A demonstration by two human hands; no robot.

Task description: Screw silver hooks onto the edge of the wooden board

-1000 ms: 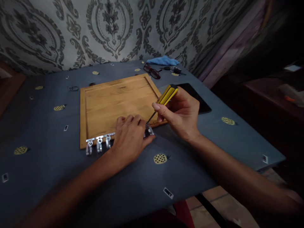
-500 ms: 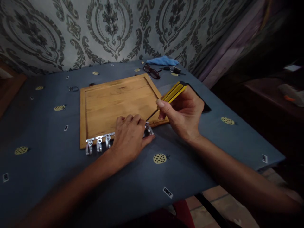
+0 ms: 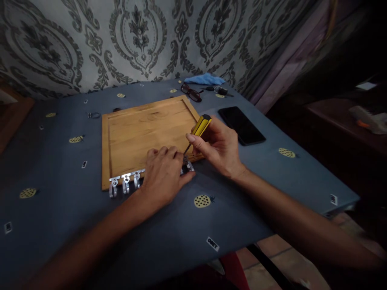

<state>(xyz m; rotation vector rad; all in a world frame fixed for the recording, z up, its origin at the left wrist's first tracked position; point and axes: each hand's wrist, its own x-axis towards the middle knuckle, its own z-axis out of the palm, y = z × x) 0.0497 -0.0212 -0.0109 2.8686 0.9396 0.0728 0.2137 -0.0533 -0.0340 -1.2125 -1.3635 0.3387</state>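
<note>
A wooden board (image 3: 142,131) lies on the blue tablecloth, with a metal hook rail (image 3: 125,182) along its near edge. My left hand (image 3: 163,175) presses down on the rail's right part, fingers curled over it. My right hand (image 3: 216,147) grips a yellow and black screwdriver (image 3: 200,128), held steeply, its tip down at the rail's right end beside my left fingertips. What the tip touches is hidden by the fingers.
A black phone (image 3: 242,125) lies right of the board. Glasses (image 3: 191,92), a blue cloth (image 3: 205,79) and keys (image 3: 217,89) sit at the far edge by the patterned wall. A small ring (image 3: 93,115) lies left of the board. The table edge (image 3: 341,207) drops off at right.
My right hand swung the screwdriver handle from a low slant toward the right to a steeper, more upright angle, uncovering the phone. My left hand stayed on the rail.
</note>
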